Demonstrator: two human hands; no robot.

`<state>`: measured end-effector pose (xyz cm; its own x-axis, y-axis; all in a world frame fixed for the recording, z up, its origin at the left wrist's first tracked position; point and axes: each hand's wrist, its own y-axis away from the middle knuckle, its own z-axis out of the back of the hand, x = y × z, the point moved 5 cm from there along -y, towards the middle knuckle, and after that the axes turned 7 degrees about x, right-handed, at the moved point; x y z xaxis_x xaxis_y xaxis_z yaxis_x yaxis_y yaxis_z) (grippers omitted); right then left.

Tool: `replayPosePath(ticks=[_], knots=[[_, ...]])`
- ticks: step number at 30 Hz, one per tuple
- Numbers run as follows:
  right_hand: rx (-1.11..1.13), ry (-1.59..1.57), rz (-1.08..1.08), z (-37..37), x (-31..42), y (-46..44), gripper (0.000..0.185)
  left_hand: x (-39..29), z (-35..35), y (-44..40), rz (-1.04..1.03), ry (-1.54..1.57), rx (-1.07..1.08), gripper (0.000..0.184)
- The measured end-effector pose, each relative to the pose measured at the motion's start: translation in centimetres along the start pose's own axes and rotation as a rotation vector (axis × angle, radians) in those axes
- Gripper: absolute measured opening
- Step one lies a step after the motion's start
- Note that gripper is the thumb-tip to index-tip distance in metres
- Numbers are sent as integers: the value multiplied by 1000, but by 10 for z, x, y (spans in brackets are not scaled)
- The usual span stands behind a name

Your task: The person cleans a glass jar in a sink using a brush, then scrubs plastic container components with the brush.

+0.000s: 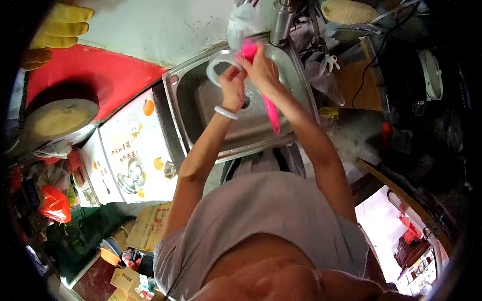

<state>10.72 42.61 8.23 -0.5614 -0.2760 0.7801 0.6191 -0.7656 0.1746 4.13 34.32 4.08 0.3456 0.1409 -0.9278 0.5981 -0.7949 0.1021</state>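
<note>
Over the stainless steel sink (193,130) both my hands are raised close together near the faucet. My left hand (233,90), with a white bangle (226,112) on its wrist, is closed on a white ring-shaped piece (213,73). My right hand (262,69) is closed around a bright pink brush-like tool (271,114). Its long handle slants down toward the sink's front, and a blurred pink part shows above my fingers. The fingers of both hands nearly touch. Just beyond them is the faucet (243,25), wrapped in something whitish; whether water runs is unclear.
A metal cylinder (282,22) stands behind the sink. To the left are a printed white cabinet front (138,173), a round pan-like object (61,118) on red surface, and yellow gloves (63,27). A tan sponge-like pad (350,11) lies at the back right.
</note>
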Motion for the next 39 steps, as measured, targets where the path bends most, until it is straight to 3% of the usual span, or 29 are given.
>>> replayPosePath(ticks=[4,6,11,13,14,17,19,20,21,26,33,35,36,37,39], knots=[[-22,-40,-30,-15,-24,1,64,-6,2,-1,-35,-129,9,20],[-15,8,-67,-4,-5,-5,63,-14,-2,-9,-131,-118,50,20],[8,-44,-24,-18,-2,-21,63,-10,9,-3,-120,-207,26,15],[-2,79,39,-23,6,-31,65,2,10,7,-36,-130,17,15],[2,78,43,-25,5,-37,65,21,9,17,-82,100,-39,16],[-59,52,286,-31,19,-48,62,29,8,26,62,-99,50,21],[-262,-65,314,-24,-10,-61,49,0,20,21,50,-63,-51,21],[-153,-393,181,-20,-32,-63,48,-1,29,17,64,29,-19,24],[-70,-508,99,-15,-39,-59,50,-7,34,18,55,28,-41,24],[81,-650,89,-10,-28,-20,53,-11,26,14,100,268,20,31],[109,-565,-15,-5,-23,13,60,-7,20,8,98,372,-10,30],[-5,-187,139,-9,-15,19,59,-1,16,7,82,274,5,28],[-154,-185,290,-1,-4,23,56,3,14,8,64,174,14,26],[-161,-182,287,2,1,18,56,10,9,10,66,176,21,26],[37,-121,65,4,14,1,55,19,-8,23,84,116,53,21]])
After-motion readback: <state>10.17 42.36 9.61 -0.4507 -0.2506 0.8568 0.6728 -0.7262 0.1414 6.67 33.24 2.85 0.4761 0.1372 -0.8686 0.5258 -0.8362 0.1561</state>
